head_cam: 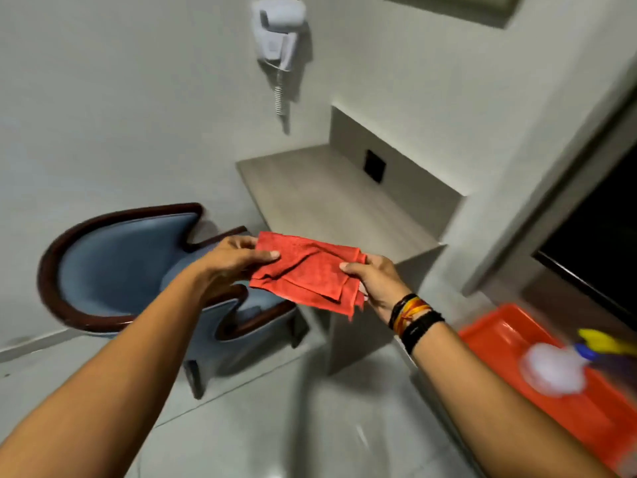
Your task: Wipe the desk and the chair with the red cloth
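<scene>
No readable labels or writing anywhere. Both arms are stretched forward, holding the folded red cloth (306, 272) in mid-air. Left hand (238, 258) pinches its left edge, thumb on top; right hand (375, 282) pinches the right edge, bands on the wrist. Cloth hangs above the chair (138, 267), just short of the bare worktop (327, 201).

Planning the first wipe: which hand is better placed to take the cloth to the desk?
Probably the right hand. It pinches the red cloth on the side nearer the desk. The left hand holds the other edge above the chair.
</scene>
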Demonstrator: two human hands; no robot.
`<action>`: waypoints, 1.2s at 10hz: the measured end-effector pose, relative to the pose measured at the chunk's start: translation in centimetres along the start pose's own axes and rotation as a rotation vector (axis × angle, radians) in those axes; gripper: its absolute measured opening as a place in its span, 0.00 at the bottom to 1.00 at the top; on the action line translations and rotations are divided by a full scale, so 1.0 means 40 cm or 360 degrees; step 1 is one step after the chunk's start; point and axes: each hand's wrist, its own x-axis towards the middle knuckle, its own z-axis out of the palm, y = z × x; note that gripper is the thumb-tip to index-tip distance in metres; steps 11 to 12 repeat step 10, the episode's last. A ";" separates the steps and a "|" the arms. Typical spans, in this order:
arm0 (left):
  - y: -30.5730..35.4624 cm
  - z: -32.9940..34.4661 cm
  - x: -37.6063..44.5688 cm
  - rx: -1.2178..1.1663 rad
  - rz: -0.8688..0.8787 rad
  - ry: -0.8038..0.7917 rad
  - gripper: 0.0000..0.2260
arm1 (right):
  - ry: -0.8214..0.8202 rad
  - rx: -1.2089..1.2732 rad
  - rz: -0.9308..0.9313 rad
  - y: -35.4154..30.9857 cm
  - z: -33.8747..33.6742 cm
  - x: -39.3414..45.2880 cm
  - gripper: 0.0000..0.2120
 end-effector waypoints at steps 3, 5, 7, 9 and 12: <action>-0.066 0.717 0.185 0.0037 0.0156 -0.0035 0.09 | 0.0588 0.0252 0.0187 0.162 -0.582 -0.247 0.09; -0.179 1.004 0.212 0.0134 0.0026 -0.0117 0.10 | 0.0942 0.0221 0.0339 0.260 -0.786 -0.371 0.22; -0.238 1.110 0.237 0.0379 -0.0027 -0.0122 0.08 | 0.1098 0.0090 0.0370 0.319 -0.868 -0.398 0.20; -0.264 1.156 0.226 0.1115 0.0184 -0.0154 0.16 | 0.0904 -0.0304 0.0585 0.376 -0.922 -0.390 0.22; -0.223 1.139 0.176 0.1336 0.0385 -0.0075 0.20 | 0.0884 -0.1152 0.0281 0.338 -0.868 -0.422 0.29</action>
